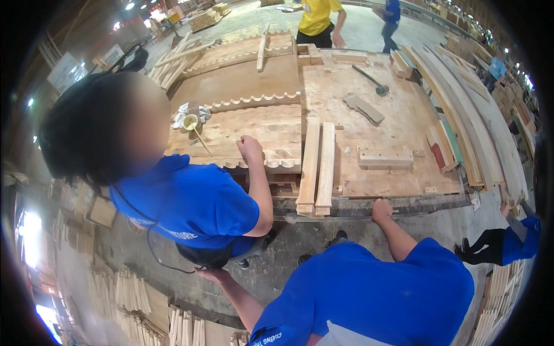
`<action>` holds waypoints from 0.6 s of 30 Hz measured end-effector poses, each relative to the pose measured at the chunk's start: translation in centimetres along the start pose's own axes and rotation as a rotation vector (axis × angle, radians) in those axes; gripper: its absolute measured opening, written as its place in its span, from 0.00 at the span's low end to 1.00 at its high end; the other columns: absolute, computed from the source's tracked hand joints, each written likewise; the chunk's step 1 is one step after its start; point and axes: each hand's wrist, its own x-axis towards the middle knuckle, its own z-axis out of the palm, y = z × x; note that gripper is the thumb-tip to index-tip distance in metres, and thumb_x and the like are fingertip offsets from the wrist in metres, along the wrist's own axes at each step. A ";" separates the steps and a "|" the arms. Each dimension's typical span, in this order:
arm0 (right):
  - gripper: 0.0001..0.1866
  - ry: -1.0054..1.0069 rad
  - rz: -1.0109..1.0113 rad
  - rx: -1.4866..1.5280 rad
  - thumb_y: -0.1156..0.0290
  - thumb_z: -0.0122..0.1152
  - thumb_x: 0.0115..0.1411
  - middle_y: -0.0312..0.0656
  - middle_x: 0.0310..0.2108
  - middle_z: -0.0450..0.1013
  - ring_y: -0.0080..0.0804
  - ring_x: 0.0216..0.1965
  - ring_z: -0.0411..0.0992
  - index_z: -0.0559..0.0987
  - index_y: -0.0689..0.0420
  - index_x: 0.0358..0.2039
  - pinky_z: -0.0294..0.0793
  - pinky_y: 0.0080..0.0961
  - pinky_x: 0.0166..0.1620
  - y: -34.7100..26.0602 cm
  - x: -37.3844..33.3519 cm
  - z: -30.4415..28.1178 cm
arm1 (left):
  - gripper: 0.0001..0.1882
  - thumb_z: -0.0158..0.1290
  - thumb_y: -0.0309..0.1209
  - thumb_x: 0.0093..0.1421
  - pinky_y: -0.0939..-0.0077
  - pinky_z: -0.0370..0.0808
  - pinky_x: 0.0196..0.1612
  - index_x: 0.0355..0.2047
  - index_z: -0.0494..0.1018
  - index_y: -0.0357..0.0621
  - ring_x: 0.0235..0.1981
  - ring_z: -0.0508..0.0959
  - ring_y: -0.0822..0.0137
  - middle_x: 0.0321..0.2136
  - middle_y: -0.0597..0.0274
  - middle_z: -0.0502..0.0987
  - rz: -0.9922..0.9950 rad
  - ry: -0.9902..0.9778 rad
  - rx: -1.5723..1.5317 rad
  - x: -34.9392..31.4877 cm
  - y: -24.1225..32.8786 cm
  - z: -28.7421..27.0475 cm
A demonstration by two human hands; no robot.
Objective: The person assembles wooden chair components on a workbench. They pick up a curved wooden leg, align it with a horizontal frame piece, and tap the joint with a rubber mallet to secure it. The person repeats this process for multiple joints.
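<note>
My right hand is closed at the front edge of the wooden worktable. Its fingers curl inward, and whatever they may hold is hidden. Low on the left, my left hand is held out with its fingers stretched, beside a thin black cord and the waist of a co-worker in blue. Two pale wooden rails lie side by side across the table's front edge, left of my right hand. A short wooden block with holes lies beyond that hand.
The co-worker's closed hand is over a panel with scalloped strips. Near it are a cup with a stick and a white rag. A mallet and a flat wooden piece lie farther back. Long boards line the right.
</note>
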 end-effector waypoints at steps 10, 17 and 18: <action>0.20 0.257 0.254 0.620 0.57 0.65 0.66 0.53 0.44 0.79 0.60 0.45 0.81 0.76 0.58 0.49 0.82 0.55 0.44 16.2 -2.8 14.1 | 0.48 0.46 0.66 0.69 0.42 0.61 0.72 0.81 0.46 0.59 0.74 0.62 0.41 0.80 0.51 0.49 -0.339 0.099 0.169 -12.1 -9.4 -3.6; 0.31 0.271 1.030 1.716 0.36 0.50 0.74 0.51 0.38 0.78 0.47 0.38 0.83 0.74 0.55 0.49 0.78 0.53 0.28 34.9 2.8 22.4 | 0.50 0.39 0.71 0.71 0.42 0.61 0.73 0.81 0.47 0.53 0.74 0.62 0.41 0.77 0.42 0.54 -0.723 -0.146 0.269 -21.0 -19.6 5.2; 0.32 0.418 1.076 1.776 0.36 0.48 0.74 0.53 0.40 0.78 0.49 0.39 0.83 0.74 0.55 0.51 0.79 0.53 0.29 37.3 4.6 23.7 | 0.49 0.36 0.73 0.71 0.43 0.62 0.72 0.79 0.53 0.50 0.74 0.62 0.42 0.75 0.40 0.58 -0.741 -0.196 0.306 -23.2 -21.2 8.1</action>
